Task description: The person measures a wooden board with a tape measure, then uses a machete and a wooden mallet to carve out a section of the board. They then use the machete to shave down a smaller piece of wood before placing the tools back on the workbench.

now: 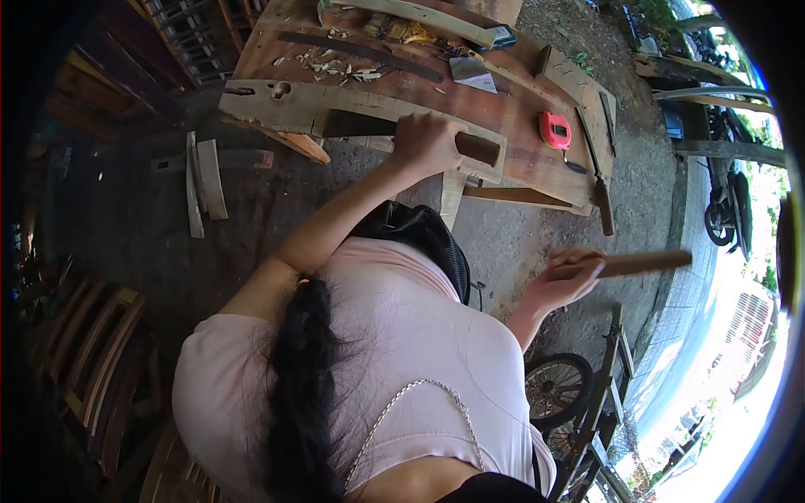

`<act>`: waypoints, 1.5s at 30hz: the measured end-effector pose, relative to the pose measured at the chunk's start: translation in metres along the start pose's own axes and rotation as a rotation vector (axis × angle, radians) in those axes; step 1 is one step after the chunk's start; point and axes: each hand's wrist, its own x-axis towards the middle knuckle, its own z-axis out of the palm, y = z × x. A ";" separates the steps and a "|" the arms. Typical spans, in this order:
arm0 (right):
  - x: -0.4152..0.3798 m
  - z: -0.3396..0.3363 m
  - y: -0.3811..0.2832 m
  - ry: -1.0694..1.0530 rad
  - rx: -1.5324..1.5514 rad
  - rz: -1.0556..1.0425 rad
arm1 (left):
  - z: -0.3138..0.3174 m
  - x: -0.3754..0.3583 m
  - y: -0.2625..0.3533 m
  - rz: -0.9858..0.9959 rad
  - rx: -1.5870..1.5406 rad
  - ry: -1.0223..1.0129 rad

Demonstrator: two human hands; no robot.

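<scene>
My left hand (426, 147) is closed around a tool with a broad dark blade (359, 125) and a thick brown wooden handle end. That tool lies along a long pale plank (268, 105), which has a round hole near its far left end. Out to the right, my right hand (572, 272) grips a short brown wooden stick (646, 262), held nearly level beside the workbench and clear of the plank. My fingers hide the middle of the bladed tool.
The wooden workbench (516, 105) carries a red tape measure (554, 131), wood shavings (335, 65), a paper sheet (472, 73) and a long thin tool (597, 168) at its right edge. Wood offcuts (205, 180) lie on the floor. A wheel (558, 390) stands at lower right.
</scene>
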 end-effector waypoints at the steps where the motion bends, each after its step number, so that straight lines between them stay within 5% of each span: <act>1: -0.001 0.015 0.007 0.148 0.150 -0.047 | -0.005 0.000 -0.004 -0.013 0.003 -0.012; 2: -0.011 0.032 0.013 0.296 0.300 -0.091 | -0.009 -0.001 -0.008 -0.026 0.007 -0.024; 4: -0.065 0.050 0.047 0.023 -0.098 0.182 | -0.012 -0.002 -0.016 -0.014 0.006 0.008; 6: -0.097 0.060 0.045 -0.468 -0.217 0.636 | -0.019 -0.002 -0.029 -0.010 0.005 0.044; 8: -0.067 0.052 0.056 -0.356 -0.123 0.599 | -0.030 -0.002 -0.051 -0.084 0.076 0.102; 14: -0.018 0.093 0.036 0.243 0.327 -0.079 | -0.047 -0.008 -0.071 -0.081 0.070 0.122; 17: -0.084 0.117 0.051 -0.127 -0.087 0.150 | -0.046 -0.007 -0.078 -0.059 0.079 0.129; 19: -0.087 0.112 0.053 -0.537 -0.231 0.644 | -0.058 -0.012 -0.101 -0.095 0.111 0.157; 24: -0.009 0.132 0.026 -0.062 -0.043 0.154 | -0.084 -0.018 -0.123 -0.072 0.092 0.211; 26: -0.032 0.155 0.040 -0.047 0.176 -0.007 | -0.084 -0.017 -0.126 -0.069 0.077 0.216; 27: -0.057 0.154 0.065 -0.225 0.221 0.026 | -0.084 -0.017 -0.127 -0.057 0.062 0.214; 28: -0.087 0.150 0.069 -0.465 -0.088 0.310 | -0.084 -0.016 -0.130 -0.061 0.063 0.222; 30: -0.100 0.156 0.062 -0.873 -0.349 0.501 | -0.088 -0.016 -0.140 -0.108 0.126 0.210; 32: -0.077 0.156 0.052 -0.852 -0.333 0.415 | -0.101 -0.015 -0.146 -0.139 0.144 0.210; 36: -0.027 0.170 0.034 -0.405 -0.091 0.140 | -0.113 -0.017 -0.148 -0.172 0.078 0.206; 38: -0.038 0.191 0.046 -0.167 0.229 0.207 | -0.111 -0.017 -0.152 -0.166 0.097 0.250; 40: -0.074 0.195 0.080 -0.367 0.220 0.260 | -0.112 -0.017 -0.151 -0.201 0.078 0.234; 42: -0.086 0.199 0.067 -1.055 -0.221 0.670 | -0.118 -0.016 -0.157 -0.233 0.070 0.224; 45: -0.068 0.199 0.054 -0.921 -0.242 0.426 | -0.127 -0.022 -0.170 -0.258 0.169 0.281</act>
